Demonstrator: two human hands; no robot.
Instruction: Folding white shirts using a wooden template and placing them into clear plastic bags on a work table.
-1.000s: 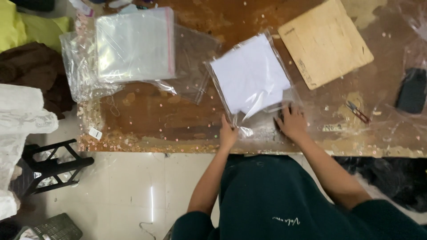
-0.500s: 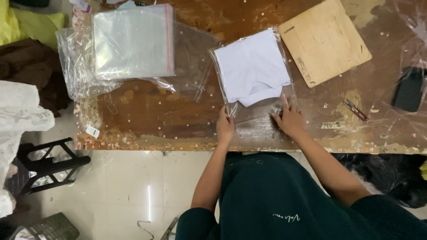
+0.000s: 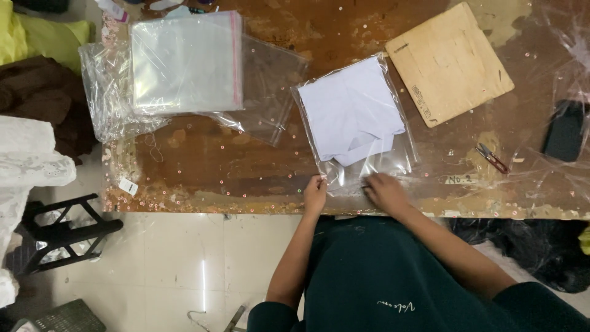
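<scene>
A clear plastic bag lies on the brown table with a folded white cloth inside it. My left hand pinches the bag's near left corner. My right hand presses flat on the bag's near edge, to the right of the left hand. The bag's open end lies under both hands at the table's front edge.
A stack of empty clear bags with a pink strip lies at the back left. A tan wooden board sits at the back right, small red snips and a dark object under plastic to the right. A black stool stands left.
My right hand slid left along the bag's near edge towards my left hand. The bag with the cloth stayed in place.
</scene>
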